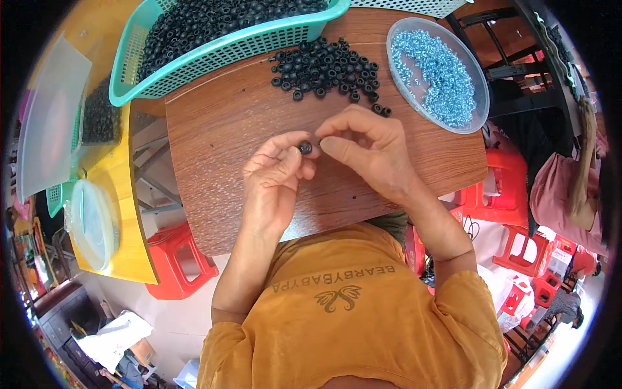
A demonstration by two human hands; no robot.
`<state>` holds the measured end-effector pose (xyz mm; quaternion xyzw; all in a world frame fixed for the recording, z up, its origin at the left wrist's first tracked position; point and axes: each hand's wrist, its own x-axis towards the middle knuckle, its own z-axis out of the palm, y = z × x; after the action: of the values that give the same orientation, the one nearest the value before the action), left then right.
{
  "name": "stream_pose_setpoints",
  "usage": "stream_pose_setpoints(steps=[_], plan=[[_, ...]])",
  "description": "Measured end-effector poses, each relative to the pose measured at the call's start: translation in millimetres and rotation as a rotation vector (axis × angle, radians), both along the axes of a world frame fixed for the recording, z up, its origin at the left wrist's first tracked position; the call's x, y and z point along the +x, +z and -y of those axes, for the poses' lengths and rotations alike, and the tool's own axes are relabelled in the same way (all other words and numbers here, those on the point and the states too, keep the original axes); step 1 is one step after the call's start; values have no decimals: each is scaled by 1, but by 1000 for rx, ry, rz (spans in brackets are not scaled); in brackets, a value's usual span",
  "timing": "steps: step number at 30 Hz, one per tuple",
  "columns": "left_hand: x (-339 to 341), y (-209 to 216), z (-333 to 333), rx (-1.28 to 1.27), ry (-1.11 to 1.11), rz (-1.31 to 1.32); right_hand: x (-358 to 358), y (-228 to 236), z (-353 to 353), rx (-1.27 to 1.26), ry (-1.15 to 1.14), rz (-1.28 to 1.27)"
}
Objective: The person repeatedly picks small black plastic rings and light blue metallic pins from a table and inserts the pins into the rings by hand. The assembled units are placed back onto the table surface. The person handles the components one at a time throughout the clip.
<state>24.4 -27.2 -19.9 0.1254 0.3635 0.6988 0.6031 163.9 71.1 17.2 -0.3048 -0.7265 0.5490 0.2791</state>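
My left hand (275, 170) pinches a small round black piece with a hole in its middle (304, 148), held just above the brown wood-grain table (227, 129). Close beside it, my right hand (369, 146) is closed with thumb and forefinger together. At those fingertips is something dark and tiny that I cannot make out. Beyond my hands lies a loose heap of similar black pieces (324, 68), with a few strays near my right knuckles. To the right, a round clear tray (481, 84) holds many tiny light-blue shiny pieces (447, 84).
A turquoise perforated basket (220, 59) full of black pieces stands at the table's far left. Left of it is a yellow table (139, 223) with a translucent bin and a round lid (94, 223). Red stools (178, 262) flank the table, and a person in pink (557, 194) is at right.
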Motion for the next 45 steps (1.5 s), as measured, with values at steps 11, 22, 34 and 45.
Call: stream_pose_setpoints(steps=[11,22,34,45], plan=[[2,28,-14,252,285,-1843,-6,-10,6,-506,15,-137],[5,27,-15,-52,125,-790,-3,-24,1,-466,-41,-128],[1,12,-13,-89,139,-648,-13,-23,9,-132,-107,-128],[0,10,-13,-76,120,-555,-12,-26,7,-174,-113,-114]])
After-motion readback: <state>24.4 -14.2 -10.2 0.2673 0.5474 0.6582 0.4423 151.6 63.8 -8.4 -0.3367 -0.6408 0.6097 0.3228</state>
